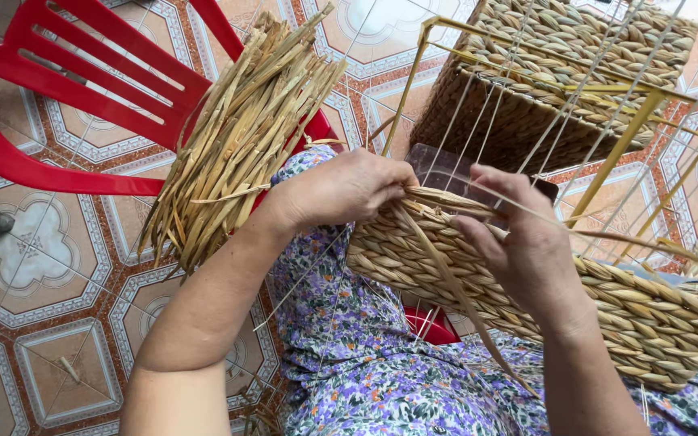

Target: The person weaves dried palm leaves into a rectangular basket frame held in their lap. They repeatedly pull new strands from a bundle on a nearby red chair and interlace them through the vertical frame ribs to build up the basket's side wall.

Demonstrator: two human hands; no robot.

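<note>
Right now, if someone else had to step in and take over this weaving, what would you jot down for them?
Left hand: gripping the top edge of the half-woven basket on the lap.
Right hand: pinching a loose straw strand against the weave.
Done: several woven rows around the yellow wire frame.
Left: the upper frame is bare.
Spare straw bundle lies on the red chair, left.

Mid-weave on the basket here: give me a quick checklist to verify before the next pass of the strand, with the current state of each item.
1. Left hand gripping the top edge of the woven basket: ok.
2. Right hand on the rim, grip on the loose strand: cannot tell, fingers hide it.
3. Warp strings running taut to the yellow wire frame: ok.
4. Spare straw bundle near the left hand, on the red chair: ok.
5. Basket resting on the lap: ok.
</note>
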